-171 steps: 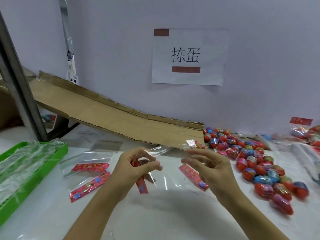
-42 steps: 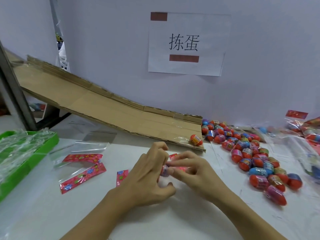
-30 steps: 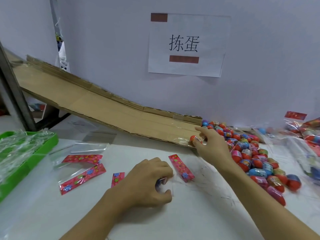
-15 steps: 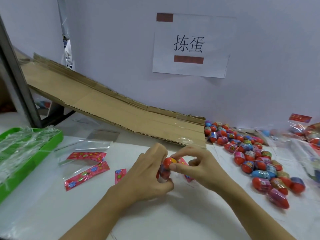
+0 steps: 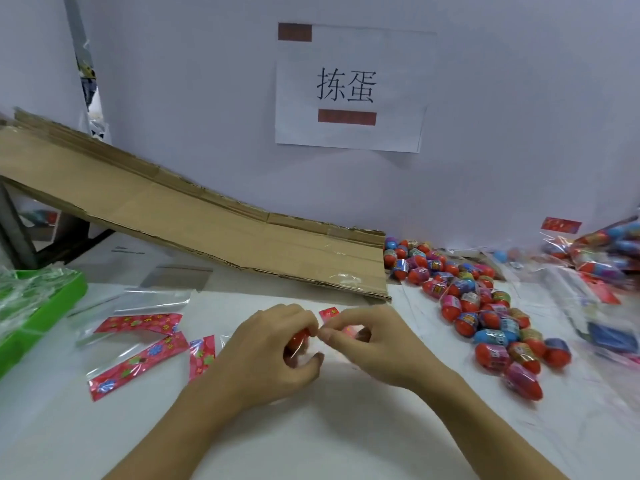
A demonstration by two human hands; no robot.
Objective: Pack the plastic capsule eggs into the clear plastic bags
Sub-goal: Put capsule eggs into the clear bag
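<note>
Left hand grip round red egg, axis unclear.

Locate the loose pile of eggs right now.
In the head view the loose pile of eggs lies on the white table, on the person's right, from the low end of the cardboard ramp forward past the right hand.

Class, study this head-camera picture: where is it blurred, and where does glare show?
Head view: the packed bags at the far right edge are smeared by blur; the paper sign is sharp. Glare glints on tape at the cardboard ramp end and on clear film in the green tray.
</note>
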